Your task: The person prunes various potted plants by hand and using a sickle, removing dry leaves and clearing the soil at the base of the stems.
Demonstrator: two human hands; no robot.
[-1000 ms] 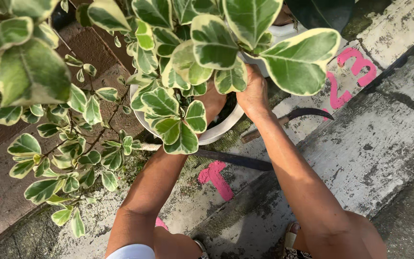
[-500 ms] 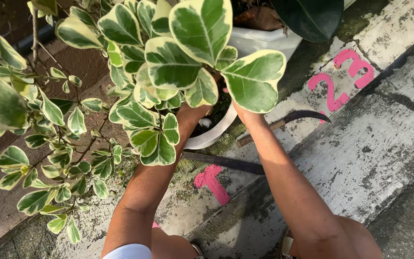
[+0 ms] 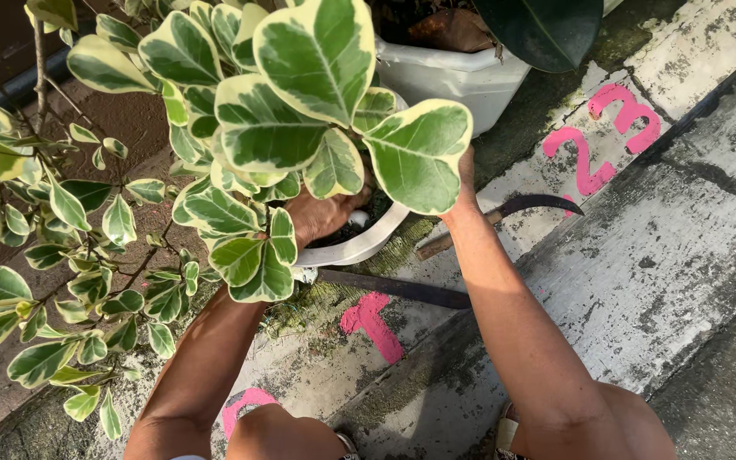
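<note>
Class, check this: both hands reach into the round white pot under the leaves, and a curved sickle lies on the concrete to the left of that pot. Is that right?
Not quite. The head view shows the sickle lying to the right of the pot, not the left. Both the left hand and right hand do reach in under the leaves.

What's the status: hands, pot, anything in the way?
Left hand inside round white pot, grip hidden by leaves. Right hand at pot's far rim, mostly hidden. Variegated leaves block view; sickle lies beside pot.

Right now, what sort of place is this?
Probably an outdoor garden edge or yard: potted plants in white pots, a weathered concrete curb with moss, and a sickle lying on it.
</note>
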